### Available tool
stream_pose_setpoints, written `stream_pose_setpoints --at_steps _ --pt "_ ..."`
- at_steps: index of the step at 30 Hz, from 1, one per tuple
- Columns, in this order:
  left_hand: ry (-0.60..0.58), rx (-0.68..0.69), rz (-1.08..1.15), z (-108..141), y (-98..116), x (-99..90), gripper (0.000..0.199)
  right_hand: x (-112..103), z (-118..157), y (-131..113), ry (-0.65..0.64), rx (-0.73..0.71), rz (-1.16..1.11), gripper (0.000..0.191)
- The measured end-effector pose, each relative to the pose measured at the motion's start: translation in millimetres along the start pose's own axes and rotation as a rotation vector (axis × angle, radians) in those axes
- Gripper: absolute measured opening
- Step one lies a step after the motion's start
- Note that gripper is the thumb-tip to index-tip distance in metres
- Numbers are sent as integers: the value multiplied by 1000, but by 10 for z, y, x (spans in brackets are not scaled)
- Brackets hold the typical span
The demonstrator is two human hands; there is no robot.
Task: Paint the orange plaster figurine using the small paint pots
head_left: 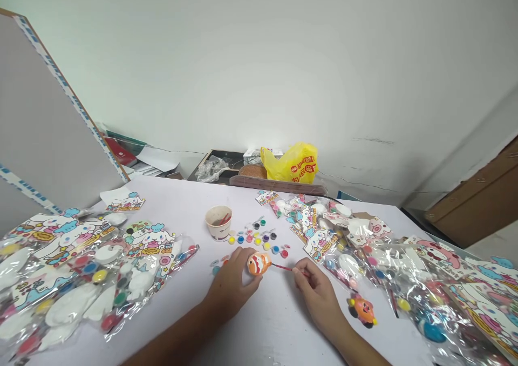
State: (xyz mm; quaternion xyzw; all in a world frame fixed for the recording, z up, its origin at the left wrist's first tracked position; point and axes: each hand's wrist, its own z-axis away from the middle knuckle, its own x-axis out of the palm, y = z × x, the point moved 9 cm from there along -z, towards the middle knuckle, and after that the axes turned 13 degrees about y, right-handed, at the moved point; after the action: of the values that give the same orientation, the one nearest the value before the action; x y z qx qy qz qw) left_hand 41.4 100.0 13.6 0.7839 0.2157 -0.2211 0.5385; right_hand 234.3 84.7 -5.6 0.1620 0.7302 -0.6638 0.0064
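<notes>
The left hand (pixel 231 285) is holding a small orange figure (pixel 258 263) just above the white desk (pixel 275 328). Its grip is closed around the figure from the side and from below, with the fingers curling up under it. The figure is sitting near the middle of the desk, just in front of the row of little paint pots (pixel 259 239).

The right hand (pixel 318 290) is pinching a thin red brush (pixel 283 268). Its grip is pressed together on the back end of the brush. The tip is pointing at the right side of the figure, and it looks like it is touching there, though it is too small to be sure.

So the painting step is going on now: one hand is keeping the figure still and the other is putting colour on it. The next move is calling for a light, slow stroke, and a little turn of the figure so a bare spot is facing the brush. If the brush is running dry, it is going to need a dip in a paint pot or in the paper cup (pixel 218 221) behind them.

Another painted figure (pixel 363 310) is lying on the desk just beside the right hand. Shiny packs of craft kits (pixel 81 279) are lying on both sides.
</notes>
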Motion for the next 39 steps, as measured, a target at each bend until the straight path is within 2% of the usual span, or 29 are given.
stream_pose_setpoints --at_steps 3,7,11,14,17,28,39 --pt "-3 -8 -7 6 -23 10 31 -46 -10 3 50 1 7 35" --pt "-10 -15 -13 12 -59 27 34 -18 -5 9 19 10 -17 34" --pt "-20 -15 -18 13 -79 37 36 -66 -12 -7 74 -11 -11 36" --pt "-28 -20 -22 15 -87 43 36 -31 -1 -3 31 -13 0 38" --pt "-32 -23 -26 19 -91 48 36 -61 -6 2 66 -22 16 39" --pt "-49 -30 -41 19 -70 52 35 -35 -6 0 35 -41 59 40" --pt "-43 -19 -45 31 -82 60 35 -68 -12 -38 80 -74 70 39"
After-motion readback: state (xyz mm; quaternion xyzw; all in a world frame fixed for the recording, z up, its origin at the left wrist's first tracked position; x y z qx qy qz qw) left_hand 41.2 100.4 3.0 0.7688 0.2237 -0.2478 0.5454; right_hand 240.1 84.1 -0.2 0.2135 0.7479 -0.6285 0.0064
